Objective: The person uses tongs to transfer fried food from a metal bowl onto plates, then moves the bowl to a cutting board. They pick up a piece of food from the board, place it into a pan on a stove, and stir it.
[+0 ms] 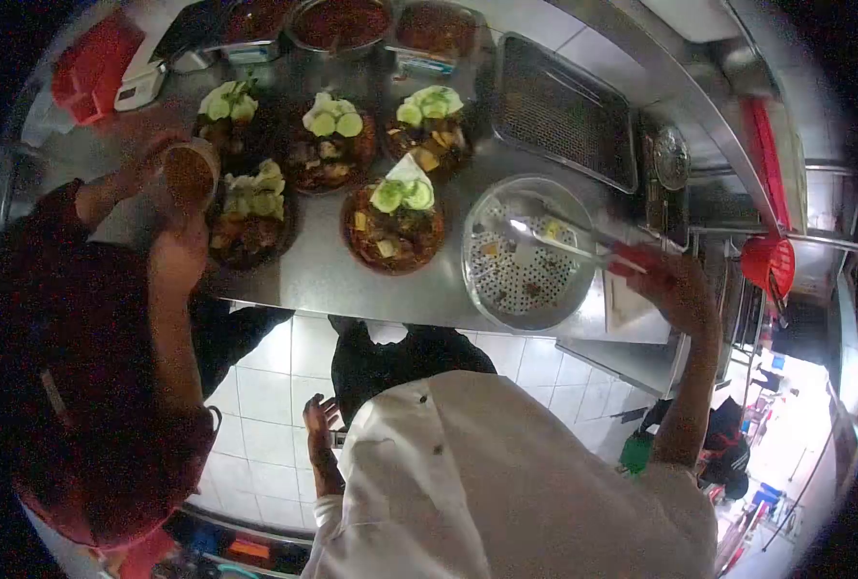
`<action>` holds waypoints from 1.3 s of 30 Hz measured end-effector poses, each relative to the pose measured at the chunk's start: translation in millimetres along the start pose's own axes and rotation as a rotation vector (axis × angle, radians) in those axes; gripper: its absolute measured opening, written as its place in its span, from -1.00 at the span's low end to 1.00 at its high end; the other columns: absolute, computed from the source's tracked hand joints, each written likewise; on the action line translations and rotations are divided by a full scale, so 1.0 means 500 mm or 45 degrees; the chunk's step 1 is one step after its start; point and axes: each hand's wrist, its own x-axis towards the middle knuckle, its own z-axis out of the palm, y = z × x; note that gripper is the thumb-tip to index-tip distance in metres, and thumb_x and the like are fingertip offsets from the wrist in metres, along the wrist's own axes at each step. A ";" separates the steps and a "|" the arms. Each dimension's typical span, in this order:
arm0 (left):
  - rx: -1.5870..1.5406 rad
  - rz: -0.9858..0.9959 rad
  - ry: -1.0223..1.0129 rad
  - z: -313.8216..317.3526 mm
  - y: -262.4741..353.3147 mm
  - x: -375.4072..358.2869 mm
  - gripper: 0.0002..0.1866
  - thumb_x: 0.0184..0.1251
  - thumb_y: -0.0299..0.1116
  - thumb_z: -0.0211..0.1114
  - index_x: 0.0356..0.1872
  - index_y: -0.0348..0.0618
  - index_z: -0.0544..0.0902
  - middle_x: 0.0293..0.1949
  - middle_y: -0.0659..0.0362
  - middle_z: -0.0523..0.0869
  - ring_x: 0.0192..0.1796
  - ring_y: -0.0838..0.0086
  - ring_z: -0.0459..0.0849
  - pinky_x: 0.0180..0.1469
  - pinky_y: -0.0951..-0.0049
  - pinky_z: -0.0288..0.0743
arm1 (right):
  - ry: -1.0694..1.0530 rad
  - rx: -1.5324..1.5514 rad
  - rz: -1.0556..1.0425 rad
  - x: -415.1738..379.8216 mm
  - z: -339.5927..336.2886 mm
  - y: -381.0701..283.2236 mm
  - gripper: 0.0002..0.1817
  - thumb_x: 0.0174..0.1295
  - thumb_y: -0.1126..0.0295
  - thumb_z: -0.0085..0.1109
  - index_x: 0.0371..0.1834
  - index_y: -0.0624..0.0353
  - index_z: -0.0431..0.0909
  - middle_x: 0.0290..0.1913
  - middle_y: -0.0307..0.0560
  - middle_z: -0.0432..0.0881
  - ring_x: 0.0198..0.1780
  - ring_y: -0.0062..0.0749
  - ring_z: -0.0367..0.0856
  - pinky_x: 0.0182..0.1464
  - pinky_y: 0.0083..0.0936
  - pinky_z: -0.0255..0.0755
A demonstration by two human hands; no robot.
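Observation:
My right hand (665, 288) is closed around the handle of metal tongs (569, 246), whose tips reach over a perforated metal colander (506, 307) with a few food scraps in it. Low beside my body hangs my left hand (321, 415), its fingers apart and nothing in them. Left of the colander sits a bowl (390, 232) of dark food topped with cucumber slices and a white wedge. More such bowls stand behind and left of it, among them one bowl (328, 145) at the middle and another bowl (253, 217) near the co-worker.
At the left, a co-worker in dark red holds a tub (190, 176) of brown food over the counter (313, 280). Red sauce containers (337, 24) line the back. A mesh tray (564, 111) lies behind the colander; a red basket (769, 262) hangs at the right.

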 end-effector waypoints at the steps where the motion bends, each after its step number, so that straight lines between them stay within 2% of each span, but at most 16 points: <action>1: 0.024 0.036 -0.012 0.007 0.008 0.001 -0.45 0.21 0.05 0.01 0.09 -0.14 0.37 -0.09 -0.02 0.60 -0.22 0.28 0.57 -0.13 0.26 0.43 | -0.017 -0.110 0.029 -0.021 0.003 0.015 -0.66 0.22 0.17 0.07 0.07 -0.12 0.51 -0.14 -0.16 0.64 -0.19 -0.24 0.63 -0.11 -0.37 0.50; 3: 0.093 0.080 -0.030 0.016 0.028 -0.006 -0.43 0.24 0.04 -0.03 0.12 -0.19 0.34 -0.05 -0.05 0.59 -0.15 0.24 0.60 -0.11 0.22 0.42 | -0.130 -0.101 0.439 -0.056 0.006 0.014 -0.64 0.20 0.14 0.09 0.06 -0.14 0.51 -0.28 -0.15 0.67 -0.28 -0.24 0.65 -0.16 -0.37 0.50; 4: 0.134 0.090 -0.038 0.026 0.045 -0.012 -0.43 0.26 0.03 -0.05 0.13 -0.21 0.32 -0.03 -0.07 0.59 -0.11 0.22 0.61 -0.09 0.19 0.41 | -0.084 -0.125 0.374 -0.065 0.008 0.017 -0.62 0.16 0.11 0.12 0.05 -0.13 0.52 -0.42 -0.13 0.67 -0.39 -0.22 0.66 -0.20 -0.37 0.51; 7: 0.192 0.217 -0.096 0.041 0.060 -0.024 -0.39 0.28 0.11 -0.08 0.13 -0.21 0.32 -0.01 -0.07 0.59 -0.08 0.20 0.63 -0.04 0.12 0.38 | -0.072 -0.123 0.267 -0.102 0.012 0.063 -0.64 0.16 0.12 0.14 0.02 -0.13 0.54 -0.36 -0.14 0.68 -0.40 -0.29 0.65 -0.24 -0.39 0.52; 8: 0.212 0.265 -0.116 0.046 0.062 -0.027 -0.38 0.28 0.13 -0.08 0.13 -0.20 0.32 -0.02 -0.07 0.59 -0.09 0.20 0.64 -0.04 0.11 0.37 | -0.086 -0.013 0.371 -0.117 0.010 0.066 -0.64 0.14 0.09 0.16 0.00 -0.12 0.56 -0.28 -0.15 0.68 -0.45 -0.35 0.63 -0.24 -0.39 0.52; 11: 0.198 0.275 -0.150 0.064 0.054 -0.028 -0.36 0.26 0.18 -0.04 0.12 -0.18 0.33 -0.04 -0.04 0.61 -0.10 0.22 0.65 -0.06 0.13 0.37 | -0.164 0.008 0.371 -0.146 0.008 0.098 -0.64 0.13 0.07 0.17 -0.02 -0.14 0.57 -0.24 -0.17 0.68 -0.46 -0.41 0.62 -0.23 -0.39 0.52; 12: 0.203 0.278 -0.173 0.069 0.047 -0.026 -0.37 0.26 0.17 -0.04 0.11 -0.18 0.33 -0.04 -0.04 0.61 -0.10 0.22 0.65 -0.07 0.14 0.38 | -0.036 0.080 0.314 -0.161 0.026 0.122 -0.62 -0.04 0.32 0.34 -0.06 -0.06 0.62 -0.29 -0.24 0.67 -0.58 -0.61 0.38 -0.44 -0.59 0.38; 16: 0.257 0.369 -0.259 0.102 0.012 -0.041 -0.38 0.26 0.16 -0.03 0.11 -0.17 0.34 -0.06 -0.04 0.62 -0.09 0.23 0.64 -0.09 0.18 0.39 | -0.028 -0.173 0.258 -0.190 0.068 0.187 -0.69 -0.01 0.23 0.32 -0.14 -0.09 0.64 -0.26 -0.16 0.67 -0.55 -0.48 0.52 -0.42 -0.52 0.44; 19: 0.149 0.209 -0.188 0.120 -0.028 -0.018 -0.41 0.24 0.13 0.00 0.09 -0.13 0.36 -0.09 -0.04 0.63 -0.18 0.25 0.67 -0.23 0.25 0.44 | -0.181 -0.309 0.309 -0.178 0.058 0.172 -0.70 0.02 0.22 0.29 -0.14 -0.06 0.63 -0.32 -0.15 0.66 -0.52 -0.42 0.54 -0.40 -0.49 0.44; 22: 0.108 0.131 -0.164 0.121 -0.071 0.015 -0.41 0.22 0.16 0.02 0.08 -0.12 0.38 -0.10 -0.03 0.63 -0.22 0.24 0.68 -0.25 0.24 0.44 | -0.217 -0.234 0.374 -0.177 0.047 0.170 -0.68 0.15 0.07 0.12 -0.05 -0.18 0.57 -0.48 -0.13 0.63 -0.45 -0.29 0.63 -0.35 -0.38 0.50; 25: 0.115 0.213 -0.139 0.135 -0.092 0.002 -0.34 0.17 0.26 0.04 0.08 -0.07 0.38 -0.11 -0.02 0.64 -0.21 0.24 0.68 -0.25 0.21 0.44 | -0.149 0.039 0.243 -0.168 0.041 0.199 -0.70 0.15 0.16 0.12 -0.04 -0.16 0.56 -0.38 -0.16 0.65 -0.38 -0.26 0.63 -0.27 -0.38 0.50; 28: 0.057 0.150 -0.092 0.137 -0.081 -0.006 -0.37 0.20 0.16 0.04 0.09 -0.15 0.37 -0.13 -0.02 0.65 -0.25 0.27 0.69 -0.29 0.25 0.46 | -0.106 -0.097 0.275 -0.121 0.021 0.178 -0.69 0.13 0.23 0.13 -0.02 -0.11 0.55 -0.25 -0.15 0.65 -0.24 -0.23 0.63 -0.14 -0.40 0.49; 31: 0.034 0.172 -0.024 0.135 -0.070 -0.024 -0.40 0.22 0.10 0.07 0.09 -0.18 0.36 -0.15 -0.03 0.66 -0.24 0.24 0.69 -0.34 0.28 0.49 | 0.172 0.058 -0.127 -0.025 0.033 0.123 -0.67 0.18 0.26 0.10 0.03 -0.05 0.52 -0.17 -0.14 0.65 -0.18 -0.29 0.61 -0.08 -0.43 0.45; 34: -0.056 0.218 -0.011 0.113 -0.083 -0.025 -0.41 0.23 0.10 0.07 0.09 -0.18 0.36 -0.13 -0.06 0.65 -0.23 0.20 0.70 -0.32 0.25 0.51 | 0.276 0.573 -0.220 0.080 0.066 0.018 -0.64 0.18 0.27 0.18 0.00 0.21 0.53 -0.25 -0.10 0.65 -0.27 -0.63 0.53 -0.22 -0.59 0.43; 37: -0.097 0.269 0.008 0.094 -0.096 -0.052 -0.40 0.26 0.12 0.02 0.11 -0.18 0.35 -0.10 -0.08 0.63 -0.20 0.18 0.69 -0.27 0.22 0.50 | 0.314 0.498 -0.224 0.183 0.101 -0.060 -0.59 0.15 0.18 0.22 -0.03 0.24 0.54 -0.34 -0.07 0.65 -0.31 -0.61 0.54 -0.23 -0.61 0.42; 39: -0.137 0.164 0.070 0.078 -0.105 -0.058 -0.44 0.28 0.03 -0.03 0.13 -0.19 0.33 -0.08 -0.12 0.61 -0.16 0.15 0.67 -0.15 0.12 0.46 | 0.327 0.416 -0.216 0.228 0.110 -0.119 -0.55 0.12 0.14 0.24 -0.04 0.24 0.55 -0.37 -0.01 0.66 -0.32 -0.55 0.59 -0.23 -0.59 0.43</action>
